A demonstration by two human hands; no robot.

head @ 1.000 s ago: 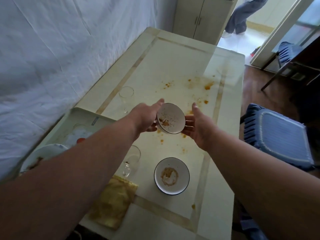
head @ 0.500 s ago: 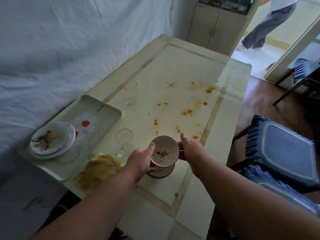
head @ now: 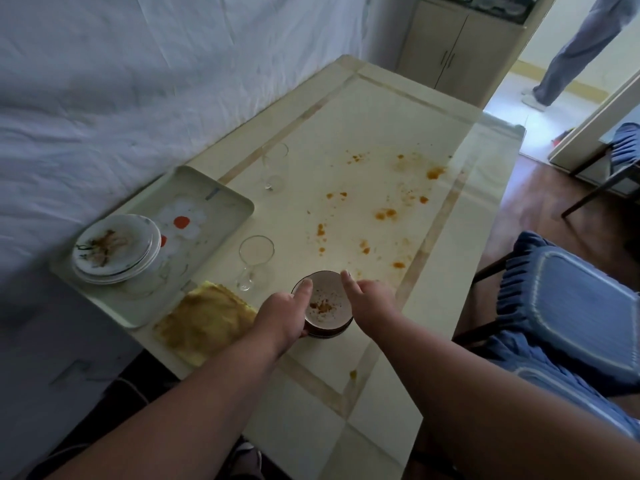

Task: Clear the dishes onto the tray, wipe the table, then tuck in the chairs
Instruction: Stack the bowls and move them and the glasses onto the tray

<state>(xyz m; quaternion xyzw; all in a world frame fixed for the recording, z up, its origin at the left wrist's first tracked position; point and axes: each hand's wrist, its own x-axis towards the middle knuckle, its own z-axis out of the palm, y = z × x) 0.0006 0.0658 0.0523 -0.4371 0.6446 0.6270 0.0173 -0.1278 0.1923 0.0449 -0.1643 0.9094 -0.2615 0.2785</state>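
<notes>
Stained table (head: 363, 126): tray (head: 221, 197) with plates (head: 116, 249) at left edge; stacked bowls (head: 325, 308) near front edge. Left hand (head: 282, 315) and right hand (head: 372, 301) grasp bowls from both sides. Risk: greasy stack slipping, striking nearby glass (head: 254, 261).

In my hands, white bowls (head: 325, 306) with dark rims, speckled orange. Cream table (head: 363, 133), tan-banded, spotted orange at centre frame. Pale tray (head: 221, 199) at left shows white flowers with red centres. Yellow cloth (head: 204, 320); blue chair cushion (head: 568, 306) at right.

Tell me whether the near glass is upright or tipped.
Upright: the near glass stands on its base on the table, rim up, beside the yellow cloth.
</notes>
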